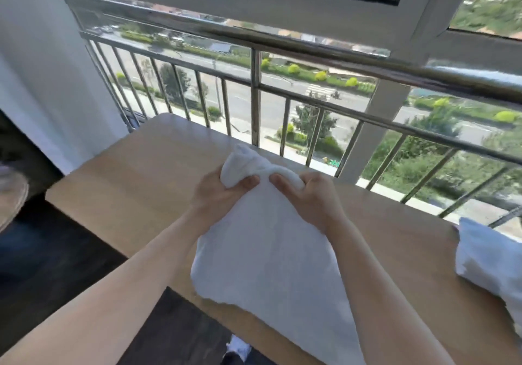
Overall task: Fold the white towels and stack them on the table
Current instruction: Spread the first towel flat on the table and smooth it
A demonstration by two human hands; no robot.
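Observation:
A white towel [262,251] hangs between my hands over the middle of the wooden table [135,184], its lower part draping down past the table's near edge. My left hand [223,192] grips the bunched top of the towel on the left. Close beside it, my right hand [308,195] grips the same bunched edge on the right. Another white towel [488,263] lies crumpled on the table's right end, partly cut off by the frame.
A steel railing [282,93] with vertical bars runs right behind the table's far edge, with window frames above it. A white wall [42,82] stands at the left. Dark floor [56,266] lies left of and below the table, and a white shoe [238,347] shows near the bottom.

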